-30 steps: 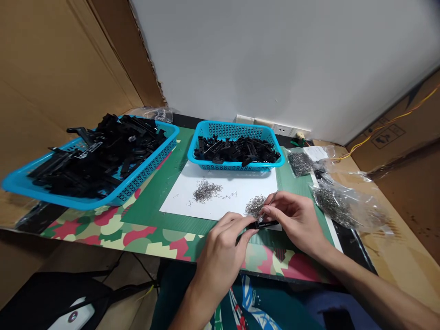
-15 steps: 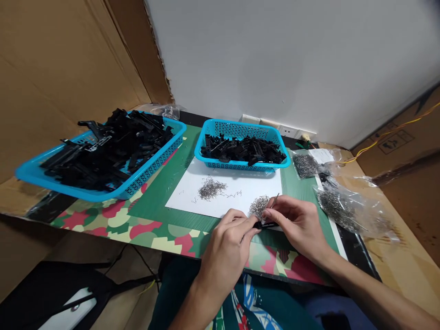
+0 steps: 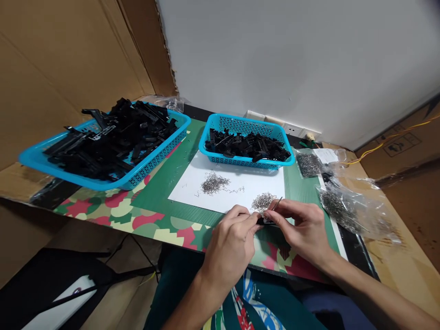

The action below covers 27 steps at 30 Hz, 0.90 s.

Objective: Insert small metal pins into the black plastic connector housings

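My left hand (image 3: 233, 243) is closed at the front of the table, its fingertips pressed on a small black plastic part (image 3: 271, 222). Most of that part is hidden under my fingers. From the other side my right hand (image 3: 304, 227) pinches a thin metal tool (image 3: 279, 201), whose upper end sticks up above the fingers; its lower end, at the black part, is covered. Just behind my fingertips lies a pile of tiny bent wire pieces, like small springs (image 3: 264, 200). Another such pile (image 3: 213, 183) rests farther left on the white paper (image 3: 189, 190).
A large blue basket (image 3: 154, 158) heaped with black plastic parts stands at the left. Behind the paper is a smaller blue basket (image 3: 240, 160) of similar parts. Clear bags of small metal pieces (image 3: 338, 208) lie at the right, near a cardboard box (image 3: 405, 142).
The camera view has shifted slightly, so the baskets and paper sit a little higher and to the right. Both hands keep their hold, with only slight movement at the fingertips.
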Available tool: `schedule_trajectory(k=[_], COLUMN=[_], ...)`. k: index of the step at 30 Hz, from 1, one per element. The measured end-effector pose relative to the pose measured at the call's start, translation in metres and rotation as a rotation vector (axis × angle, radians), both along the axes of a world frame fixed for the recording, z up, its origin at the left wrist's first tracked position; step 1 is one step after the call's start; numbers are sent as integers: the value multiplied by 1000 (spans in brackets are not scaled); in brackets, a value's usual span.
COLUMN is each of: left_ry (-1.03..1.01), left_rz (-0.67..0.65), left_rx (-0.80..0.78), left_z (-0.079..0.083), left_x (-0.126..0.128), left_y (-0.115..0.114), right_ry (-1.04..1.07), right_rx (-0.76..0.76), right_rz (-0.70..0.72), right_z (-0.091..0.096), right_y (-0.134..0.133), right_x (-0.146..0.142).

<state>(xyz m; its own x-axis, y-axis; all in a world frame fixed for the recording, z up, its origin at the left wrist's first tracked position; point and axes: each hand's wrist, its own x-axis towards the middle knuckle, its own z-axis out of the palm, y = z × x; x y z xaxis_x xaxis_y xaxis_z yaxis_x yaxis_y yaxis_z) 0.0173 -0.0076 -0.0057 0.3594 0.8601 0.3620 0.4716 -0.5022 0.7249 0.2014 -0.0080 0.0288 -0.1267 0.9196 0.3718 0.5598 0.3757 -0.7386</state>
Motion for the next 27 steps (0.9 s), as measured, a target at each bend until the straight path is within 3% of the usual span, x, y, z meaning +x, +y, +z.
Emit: schedule_trajectory(k=[6, 11, 13, 15, 19, 27], left_ry=[-62, -117, -107, -106, -127, -188], left_rz=[-2, 18, -6, -27, -23, 141], left_rx=[-68, -66, -46, -29, -10, -87], left_z=[0, 1, 2, 4, 7, 7], left_x=[-5, -8, -9, -10, -11, -12], left_y=[5, 6, 6, 6, 6, 6], right_ry=[113, 371, 309, 111, -197, -200], right_rx=[-59, -65, -41, -69, -196, -258], right_rz=[-22, -165, -200, -190, -102, -47], right_z=[-2, 0, 1, 1, -1, -10], right_y=[1, 18, 27, 35, 45, 52], right_x=[0, 20, 32, 44, 57, 54])
